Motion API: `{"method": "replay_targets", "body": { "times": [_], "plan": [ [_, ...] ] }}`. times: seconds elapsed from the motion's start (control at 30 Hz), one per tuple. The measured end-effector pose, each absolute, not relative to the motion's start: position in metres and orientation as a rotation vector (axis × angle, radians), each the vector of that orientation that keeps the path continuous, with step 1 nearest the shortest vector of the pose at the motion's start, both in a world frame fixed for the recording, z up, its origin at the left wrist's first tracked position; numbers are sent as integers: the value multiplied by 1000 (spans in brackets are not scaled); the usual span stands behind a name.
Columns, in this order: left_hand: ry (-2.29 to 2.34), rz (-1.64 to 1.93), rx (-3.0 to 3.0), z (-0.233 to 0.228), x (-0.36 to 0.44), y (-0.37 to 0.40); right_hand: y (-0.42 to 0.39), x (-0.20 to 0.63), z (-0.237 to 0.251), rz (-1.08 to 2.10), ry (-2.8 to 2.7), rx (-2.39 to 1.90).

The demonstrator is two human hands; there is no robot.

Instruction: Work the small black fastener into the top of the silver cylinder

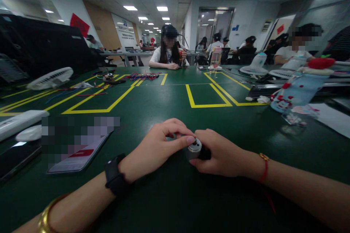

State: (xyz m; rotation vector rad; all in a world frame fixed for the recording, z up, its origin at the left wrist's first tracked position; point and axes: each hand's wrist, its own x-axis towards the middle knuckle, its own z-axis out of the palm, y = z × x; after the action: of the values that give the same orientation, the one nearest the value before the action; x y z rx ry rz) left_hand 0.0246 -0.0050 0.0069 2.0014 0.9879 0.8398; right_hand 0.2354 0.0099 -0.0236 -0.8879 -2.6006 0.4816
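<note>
- My right hand [222, 153] is wrapped around a small metal cylinder [194, 149], fingers closed on its dark rear end so the pale round face with its small holes points toward my other hand.
- My left hand [158, 145] is curled shut beside it, thumb tip pressed against the edge of that face; the fingers seem to pinch something small, which I cannot make out.
- Both hands rest on the green counter [175, 109], low and close to my body; I judge this steadies the cylinder so it cannot roll.
- The cylinder sits near the middle of the counter's near side, touching both hands, just above the surface.
- To my left lies a phone [79, 153], near my left wrist with its black watch [116, 180]; a white remote-like bar [19, 123] lies further out, well apart.
- To my right a decorated bottle [298, 91] lies tipped on its side beside white paper [333, 116], well apart from my right hand.
- Ahead, the counter is bare as far as the yellow tape lines [207, 94], so there is open room forward; sideways room is tighter on the left.
- A person [168, 52] sits at the far edge, with coloured wires [143, 76] nearby, and a small fan [50, 78] lies at far left.
</note>
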Motion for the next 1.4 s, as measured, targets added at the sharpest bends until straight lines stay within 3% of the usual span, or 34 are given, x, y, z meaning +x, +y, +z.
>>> {"method": "replay_targets", "body": {
  "times": [0.4, 0.77, 1.4],
  "plan": [
    [972, 921, 1981, 3, 22, -3, 10, 236, -25, 510, -2594, -868],
    [992, 780, 1814, -5, 5, 5, 9, 236, -19, 485, -2612, -925],
    [900, 661, 2079, -16, -6, 15, 9, 238, -19, 515, -2623, -928]
  ]
}}
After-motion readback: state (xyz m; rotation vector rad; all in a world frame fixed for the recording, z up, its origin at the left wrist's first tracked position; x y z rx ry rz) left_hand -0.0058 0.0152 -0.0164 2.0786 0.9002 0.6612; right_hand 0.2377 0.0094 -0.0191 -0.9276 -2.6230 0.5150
